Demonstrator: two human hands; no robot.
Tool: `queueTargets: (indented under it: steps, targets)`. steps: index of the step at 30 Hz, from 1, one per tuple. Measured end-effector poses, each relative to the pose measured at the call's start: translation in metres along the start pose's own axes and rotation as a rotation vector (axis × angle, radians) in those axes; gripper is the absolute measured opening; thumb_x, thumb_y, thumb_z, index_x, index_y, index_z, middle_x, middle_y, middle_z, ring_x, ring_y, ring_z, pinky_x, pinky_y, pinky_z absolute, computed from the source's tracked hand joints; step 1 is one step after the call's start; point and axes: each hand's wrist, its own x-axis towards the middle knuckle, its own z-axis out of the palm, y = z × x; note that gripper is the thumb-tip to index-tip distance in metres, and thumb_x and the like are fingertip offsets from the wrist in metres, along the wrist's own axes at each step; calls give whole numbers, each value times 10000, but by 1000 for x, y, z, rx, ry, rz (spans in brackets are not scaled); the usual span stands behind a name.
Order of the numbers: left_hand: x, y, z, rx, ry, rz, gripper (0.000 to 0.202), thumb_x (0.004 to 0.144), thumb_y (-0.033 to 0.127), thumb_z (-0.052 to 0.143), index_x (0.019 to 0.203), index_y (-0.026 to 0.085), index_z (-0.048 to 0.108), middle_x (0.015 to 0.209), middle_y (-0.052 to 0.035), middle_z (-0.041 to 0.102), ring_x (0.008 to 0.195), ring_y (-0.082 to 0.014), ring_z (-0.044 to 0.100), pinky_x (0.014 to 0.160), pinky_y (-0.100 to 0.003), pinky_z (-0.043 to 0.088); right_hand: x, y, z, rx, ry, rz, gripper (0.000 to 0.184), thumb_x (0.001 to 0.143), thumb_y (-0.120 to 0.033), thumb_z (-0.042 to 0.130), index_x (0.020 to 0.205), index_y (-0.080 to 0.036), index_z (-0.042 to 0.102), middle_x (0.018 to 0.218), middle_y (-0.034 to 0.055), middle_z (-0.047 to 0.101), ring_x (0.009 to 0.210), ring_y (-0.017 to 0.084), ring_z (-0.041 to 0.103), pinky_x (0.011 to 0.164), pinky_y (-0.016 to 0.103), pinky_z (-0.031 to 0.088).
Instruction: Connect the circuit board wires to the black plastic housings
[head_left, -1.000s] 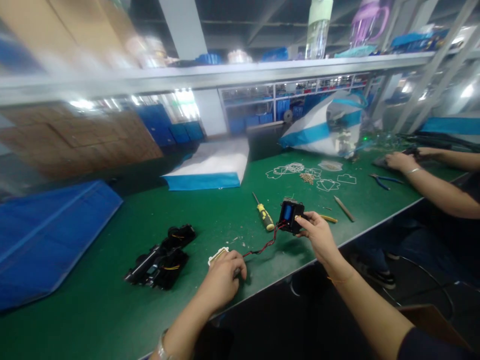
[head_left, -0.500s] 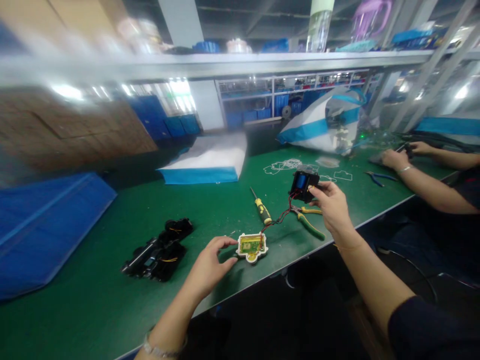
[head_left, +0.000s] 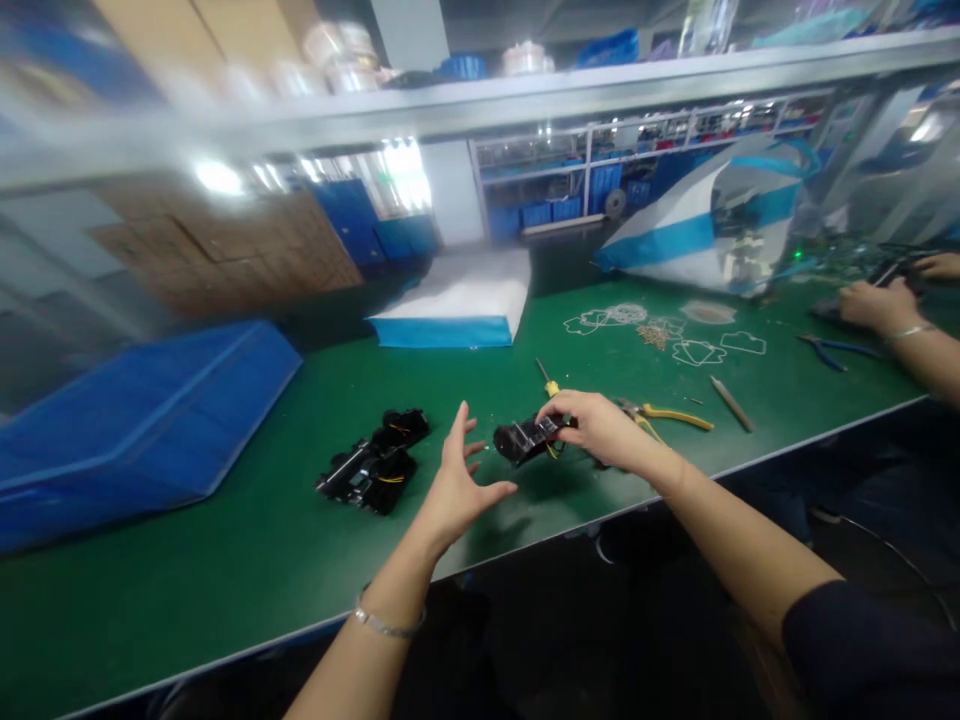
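My right hand (head_left: 600,428) is closed on a small black part (head_left: 523,439) with thin wires, held just above the green bench top (head_left: 225,540). My left hand (head_left: 459,487) hovers a little to the left of that part, fingers spread and empty. Two black assemblies (head_left: 375,463) lie together on the bench to the left of my left hand. A yellow-handled screwdriver (head_left: 547,380) lies just behind my right hand, and yellow-handled pliers (head_left: 667,413) lie to its right.
A blue folded sheet (head_left: 142,420) lies at the left, a white and blue bag (head_left: 461,310) behind. Wire outline shapes (head_left: 697,350) and a pencil-like tool (head_left: 730,402) lie at the right. Another person's hands (head_left: 877,305) work at the far right, near blue pliers (head_left: 832,350).
My right hand has brought the black part down and to the left, toward my left hand. My left hand has left the small white-framed board and opened; that board is out of sight.
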Motion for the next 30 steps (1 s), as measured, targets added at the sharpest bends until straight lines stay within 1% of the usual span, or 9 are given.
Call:
queueTargets:
  steps: [2, 6, 9, 12, 15, 19, 23, 26, 30]
  targets:
    - [-3, 3, -1, 69, -45, 72, 1154, 622, 277, 802, 1475, 305, 26, 1494, -122, 250, 1280, -279, 415, 1063, -461, 378, 1, -2, 17, -70, -116, -50, 268, 743, -70, 617, 953, -220, 686, 909, 24, 650, 853, 170, 598, 799, 305, 457]
    - [-5, -4, 5, 277, -219, 179, 840, 673, 214, 756, 1404, 250, 343, 1400, -79, 431, 1291, -256, 403, 1130, -428, 291, 1, -2, 37, -62, -189, -126, 287, 775, -90, 606, 1011, -235, 683, 955, 42, 645, 916, 187, 596, 837, 326, 462]
    - [-2, -14, 8, 360, -198, 168, 597, 734, 189, 674, 1300, 193, 485, 1280, -84, 530, 1205, -237, 482, 1087, -388, 351, -5, -3, 37, 34, -53, -131, 289, 806, -155, 617, 1077, -248, 654, 1069, 45, 632, 1024, 194, 575, 920, 356, 448]
    - [3, -20, 7, 390, -189, 136, 458, 769, 201, 612, 1222, 162, 552, 1215, -92, 564, 1153, -226, 515, 1058, -368, 379, -19, -3, 33, 108, 167, -1, 139, 830, -241, 623, 963, -222, 661, 1012, 42, 649, 967, 185, 600, 868, 342, 482]
    - [5, -20, 6, 402, -191, 118, 449, 751, 191, 600, 1198, 162, 568, 1186, -84, 578, 1127, -222, 529, 1041, -359, 396, -39, 0, 41, 132, 145, 71, 105, 863, -271, 591, 906, -207, 662, 916, 32, 675, 873, 169, 630, 795, 315, 509]
    - [7, -18, 8, 424, -184, 72, 479, 728, 188, 602, 1204, 166, 561, 1172, -82, 586, 1110, -232, 541, 1025, -365, 415, -63, 8, 67, 34, 53, 70, 258, 874, -209, 560, 1124, -231, 617, 1165, 40, 636, 1075, 179, 590, 958, 345, 465]
    - [4, -15, 12, 414, -176, 30, 802, 723, 171, 614, 1443, 243, 268, 1311, -74, 508, 1163, -236, 524, 1038, -379, 412, -72, 8, 86, -105, 49, 161, 318, 887, -190, 519, 1200, -235, 557, 1199, 42, 596, 1105, 188, 562, 953, 348, 474]
    - [1, -8, 18, 464, -170, 121, 916, 730, 74, 546, 1482, 307, 79, 1380, -63, 434, 1221, -229, 477, 1058, -399, 392, -75, 3, 94, -192, 86, 204, 313, 888, -199, 514, 1199, -214, 550, 1172, 71, 563, 1053, 198, 568, 907, 345, 496]
    - [2, -1, 27, 574, -169, 237, 881, 709, -11, 482, 1452, 359, 185, 1461, -31, 319, 1322, -238, 355, 1110, -452, 319, -77, -2, 102, -291, 125, 252, 328, 896, -225, 507, 1220, -182, 534, 1113, 101, 531, 962, 208, 569, 819, 341, 521]
